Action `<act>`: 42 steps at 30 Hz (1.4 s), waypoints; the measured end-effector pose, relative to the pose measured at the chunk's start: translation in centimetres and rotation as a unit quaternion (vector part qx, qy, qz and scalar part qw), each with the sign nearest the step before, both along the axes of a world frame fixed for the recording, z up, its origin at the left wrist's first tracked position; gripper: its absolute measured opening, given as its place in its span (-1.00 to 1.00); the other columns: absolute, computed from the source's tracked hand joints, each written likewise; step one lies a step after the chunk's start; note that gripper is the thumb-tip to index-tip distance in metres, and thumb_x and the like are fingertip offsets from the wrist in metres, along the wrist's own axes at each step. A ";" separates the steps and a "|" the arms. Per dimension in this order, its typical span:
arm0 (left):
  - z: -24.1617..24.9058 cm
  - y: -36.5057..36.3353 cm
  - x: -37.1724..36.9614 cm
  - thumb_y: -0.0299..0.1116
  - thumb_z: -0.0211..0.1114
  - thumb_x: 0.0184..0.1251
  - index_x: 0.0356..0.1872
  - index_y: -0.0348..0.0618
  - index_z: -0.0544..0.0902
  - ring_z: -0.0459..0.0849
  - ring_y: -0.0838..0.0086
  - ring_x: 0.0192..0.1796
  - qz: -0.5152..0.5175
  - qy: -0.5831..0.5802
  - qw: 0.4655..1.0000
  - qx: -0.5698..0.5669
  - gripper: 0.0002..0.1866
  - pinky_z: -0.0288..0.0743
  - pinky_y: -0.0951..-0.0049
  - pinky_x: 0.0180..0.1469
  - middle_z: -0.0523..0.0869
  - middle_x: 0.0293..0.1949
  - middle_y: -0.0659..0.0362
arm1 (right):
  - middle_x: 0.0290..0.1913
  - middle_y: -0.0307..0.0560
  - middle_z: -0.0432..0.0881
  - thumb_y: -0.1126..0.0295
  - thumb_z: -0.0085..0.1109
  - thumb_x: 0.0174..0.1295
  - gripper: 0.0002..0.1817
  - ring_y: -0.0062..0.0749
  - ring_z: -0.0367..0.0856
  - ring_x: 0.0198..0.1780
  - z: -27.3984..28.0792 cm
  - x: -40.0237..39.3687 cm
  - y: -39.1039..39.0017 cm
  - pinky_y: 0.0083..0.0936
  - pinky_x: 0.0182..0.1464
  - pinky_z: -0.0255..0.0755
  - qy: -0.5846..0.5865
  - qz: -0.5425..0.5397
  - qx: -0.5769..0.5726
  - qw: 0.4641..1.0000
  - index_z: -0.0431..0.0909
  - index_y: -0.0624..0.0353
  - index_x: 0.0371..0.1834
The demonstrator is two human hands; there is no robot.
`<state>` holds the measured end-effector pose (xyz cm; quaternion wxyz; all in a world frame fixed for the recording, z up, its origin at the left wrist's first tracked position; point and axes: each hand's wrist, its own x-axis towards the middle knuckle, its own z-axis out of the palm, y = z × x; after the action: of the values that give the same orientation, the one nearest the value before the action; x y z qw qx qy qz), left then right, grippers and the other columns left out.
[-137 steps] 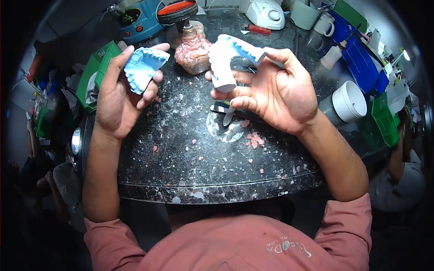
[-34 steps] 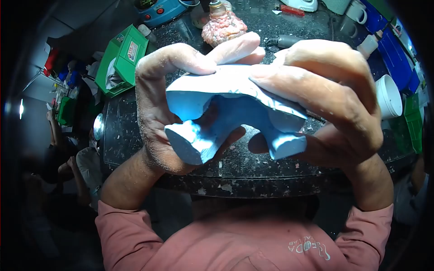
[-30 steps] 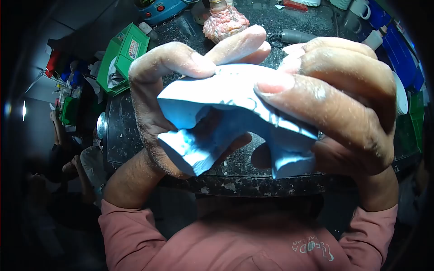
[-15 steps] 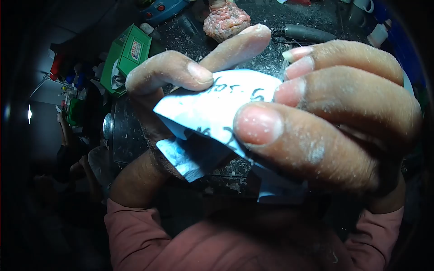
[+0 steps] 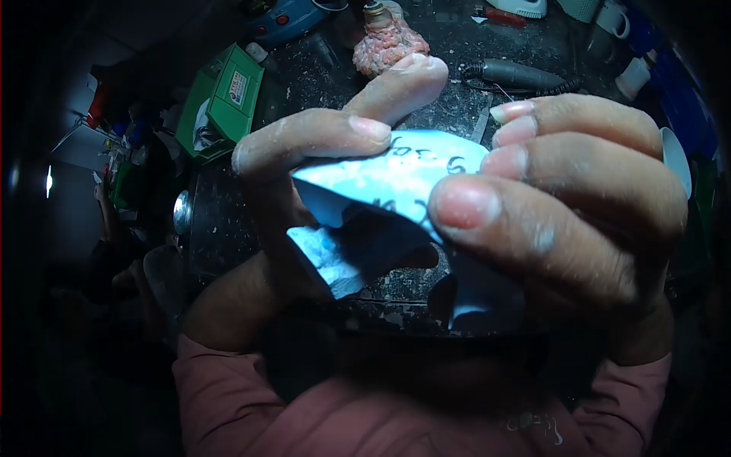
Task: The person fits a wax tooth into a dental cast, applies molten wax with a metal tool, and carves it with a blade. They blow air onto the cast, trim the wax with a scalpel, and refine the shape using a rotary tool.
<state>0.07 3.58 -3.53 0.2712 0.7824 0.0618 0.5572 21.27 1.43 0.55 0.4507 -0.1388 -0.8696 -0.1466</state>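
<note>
A creased piece of white paper (image 5: 358,179) with dark handwriting is lifted close to the camera, its lower edges folded and hanging down. My right hand (image 5: 579,198) pinches its right side between thumb and fingers. On the left, my left hand (image 5: 304,145) has one fingertip on the paper's upper edge, while another finger stretches out behind it; the thumb is hidden. Pale dust covers the fingers of both hands.
Beyond the hands, a dark table (image 5: 312,99) carries a lumpy pink mass (image 5: 388,46), a black handheld tool (image 5: 525,75) with a cord, and a white mug (image 5: 611,19). A green box (image 5: 228,99) stands left. A person's arm (image 5: 106,209) shows far left.
The paper and both hands appear slightly farther right and lower. My left fingertip has shifted along the paper's upper edge, covering part of the writing. The view has moved slightly.
</note>
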 end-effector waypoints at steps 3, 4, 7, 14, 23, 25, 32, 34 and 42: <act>1.3 -1.4 -1.2 -0.48 0.53 0.02 0.22 -0.32 0.23 0.52 0.13 0.24 0.013 0.050 0.993 -0.107 -0.22 0.44 0.21 0.27 0.46 0.16 -0.20 | -0.09 0.00 0.54 0.09 0.56 -0.16 -0.26 -0.31 0.60 -0.08 -0.7 0.1 1.0 -0.45 -0.08 0.60 0.036 0.025 -0.093 0.995 0.50 0.27 0.06; 1.9 -1.8 -1.9 -0.52 0.53 0.00 0.26 -0.35 0.25 0.53 0.20 0.23 0.031 0.099 0.988 -0.115 -0.20 0.45 0.28 0.26 0.46 0.17 -0.13 | -0.04 0.06 0.56 0.07 0.57 -0.18 -0.20 -0.27 0.61 -0.04 -1.9 0.1 2.3 -0.42 -0.06 0.59 0.052 0.047 -0.079 0.994 0.47 0.34 0.09; 2.0 -1.4 -2.2 -0.45 0.54 -0.05 0.22 -0.38 0.38 0.50 0.26 0.15 0.140 0.180 0.973 0.015 -0.25 0.43 0.31 0.18 0.51 0.10 -0.09 | 0.05 0.12 0.59 0.15 0.61 -0.24 -0.16 -0.22 0.60 0.03 -2.1 -0.2 2.7 -0.40 0.01 0.58 0.079 0.103 -0.127 0.983 0.47 0.36 0.14; 3.3 -2.2 -2.4 -0.37 0.55 -0.03 0.18 -0.40 0.42 0.48 0.19 0.13 0.202 0.221 0.944 0.140 -0.28 0.37 0.22 0.19 0.47 0.06 -0.08 | -0.02 0.11 0.63 0.17 0.65 -0.31 -0.15 -0.20 0.61 0.04 -1.9 -0.5 2.4 -0.35 0.02 0.61 0.095 0.141 -0.109 0.979 0.50 0.37 0.09; 4.0 -2.3 -2.7 -0.31 0.53 -0.04 0.12 -0.30 0.50 0.56 0.19 -0.02 0.217 0.235 0.927 0.197 -0.35 0.48 0.19 0.00 0.55 -0.08 -0.01 | -0.06 0.04 0.62 0.15 0.71 -0.37 -0.15 -0.24 0.63 -0.03 -2.0 -0.9 1.8 -0.34 -0.05 0.66 0.115 0.127 -0.075 0.982 0.51 0.33 0.04; 4.0 -2.3 -2.7 -0.30 0.52 -0.03 0.11 -0.30 0.50 0.56 0.20 -0.03 0.214 0.236 0.928 0.193 -0.36 0.49 0.20 0.00 0.55 -0.08 -0.01 | -0.06 0.05 0.62 0.14 0.70 -0.36 -0.15 -0.23 0.63 -0.03 -2.1 -0.8 1.9 -0.35 -0.05 0.66 0.111 0.126 -0.076 0.983 0.51 0.33 0.04; 3.7 -1.9 -2.6 -0.25 0.56 -0.03 0.13 -0.33 0.48 0.57 0.16 0.02 0.182 0.218 0.948 0.143 -0.31 0.49 0.17 0.06 0.55 -0.04 -0.08 | -0.06 0.09 0.62 0.10 0.70 -0.35 -0.09 -0.22 0.62 0.00 -2.1 -0.8 2.0 -0.35 -0.01 0.62 0.109 0.140 -0.121 0.977 0.47 0.41 0.07; 3.2 -1.2 -2.8 -0.28 0.56 0.02 0.17 -0.33 0.43 0.56 0.09 0.13 0.146 0.192 0.965 0.101 -0.30 0.47 0.13 0.15 0.55 0.04 -0.16 | -0.06 0.09 0.62 0.11 0.67 -0.28 -0.11 -0.25 0.62 0.00 -1.7 -0.7 2.3 -0.37 -0.02 0.62 0.140 0.178 -0.205 0.952 0.45 0.45 0.09; 2.3 -0.3 -3.7 -0.58 0.49 -0.03 0.17 -0.40 0.46 0.60 0.15 0.16 0.180 0.175 0.967 0.047 -0.35 0.47 0.19 0.22 0.55 0.16 -0.14 | -0.36 -0.03 0.69 0.42 0.19 0.28 -0.83 -0.40 0.70 -0.30 -1.8 2.9 4.5 -0.50 -0.21 0.55 0.074 -0.114 -0.347 0.928 0.63 0.26 -0.14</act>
<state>-3.68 3.27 -1.19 0.1140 0.8556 0.2223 0.4532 24.17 5.94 -1.26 0.4173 -0.3949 -0.8089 0.1251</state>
